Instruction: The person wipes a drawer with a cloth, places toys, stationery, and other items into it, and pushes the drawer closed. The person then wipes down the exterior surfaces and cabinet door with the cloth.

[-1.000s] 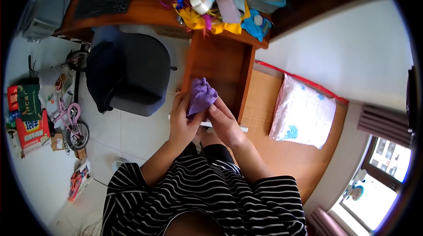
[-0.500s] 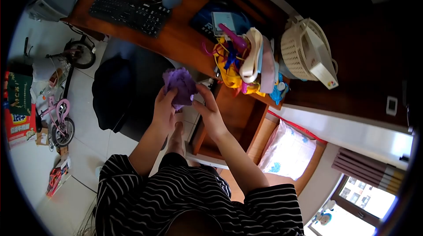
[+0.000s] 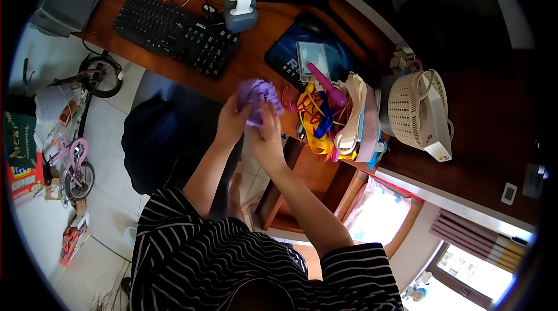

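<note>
Bunched purple cloth (image 3: pixel 256 95) was held near desk (image 3: pixel 247 58), nine o'clock of item pile (image 3: pixel 334 116). Left hand (image 3: pixel 231 122) clamped it from seven o'clock, presumably as anchor; right hand (image 3: pixel 268 141) laid fingers nearly together at five o'clock, likely bracing; clamping, cannot tell.

Pink bike (image 3: pixel 78 149), pillow (image 3: pixel 378 213) & kbd (image 3: pixel 174 35) show a home rm.

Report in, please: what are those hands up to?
Left hand holding bunched purple cloth. Right hand touching it. Nearest clutter: mixed heap on the desk, to the right.
</note>
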`<state>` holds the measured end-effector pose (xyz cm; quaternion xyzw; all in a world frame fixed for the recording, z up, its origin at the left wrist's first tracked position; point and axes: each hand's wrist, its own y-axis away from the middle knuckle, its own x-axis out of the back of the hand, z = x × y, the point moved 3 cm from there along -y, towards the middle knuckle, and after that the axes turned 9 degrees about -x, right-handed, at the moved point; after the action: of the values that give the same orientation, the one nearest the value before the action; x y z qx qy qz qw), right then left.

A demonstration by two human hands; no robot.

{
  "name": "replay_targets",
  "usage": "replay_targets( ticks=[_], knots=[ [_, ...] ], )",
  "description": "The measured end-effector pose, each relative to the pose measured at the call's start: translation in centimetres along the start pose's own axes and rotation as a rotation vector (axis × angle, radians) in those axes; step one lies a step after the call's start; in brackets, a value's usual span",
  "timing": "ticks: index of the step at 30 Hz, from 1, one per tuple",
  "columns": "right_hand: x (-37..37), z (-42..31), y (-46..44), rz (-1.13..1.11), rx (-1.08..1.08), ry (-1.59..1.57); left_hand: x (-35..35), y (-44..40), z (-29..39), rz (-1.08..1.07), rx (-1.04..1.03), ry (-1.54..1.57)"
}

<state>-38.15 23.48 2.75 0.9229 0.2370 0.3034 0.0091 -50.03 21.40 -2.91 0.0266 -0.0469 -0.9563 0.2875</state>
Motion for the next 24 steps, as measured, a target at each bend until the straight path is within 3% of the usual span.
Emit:
replay_targets(
  ticks=[3,7,12,19,22,24],
  knots=[
    [-2.5,2.9,-1.3,-0.224,-0.161,-0.043,0.1,0.4,2.7,0.123,-0.230,-0.442],
    [-0.3,1.3,-0.8,-0.184,-0.151,-0.262,-0.8,3.3,6.3,0.232,-0.338,-0.473],
    [7.9,-2.5,2.4,-0.082,-0.088,-0.549,-4.4,7.5,7.2,-0.012,-0.221,-0.071],
    [18.4,-0.4,6.0,0.277,-0.126,-0.512,-13.6,10.1,12.4,-0.297,-0.164,0.284],
    [21.4,3.1,6.2,0.434,-0.159,-0.431,-16.7,9.7,15.2,-0.309,-0.265,0.133],
    [23.3,4.9,5.3,0.512,-0.120,-0.320,-18.4,7.9,15.4,-0.310,-0.518,-0.195]
  ],
)
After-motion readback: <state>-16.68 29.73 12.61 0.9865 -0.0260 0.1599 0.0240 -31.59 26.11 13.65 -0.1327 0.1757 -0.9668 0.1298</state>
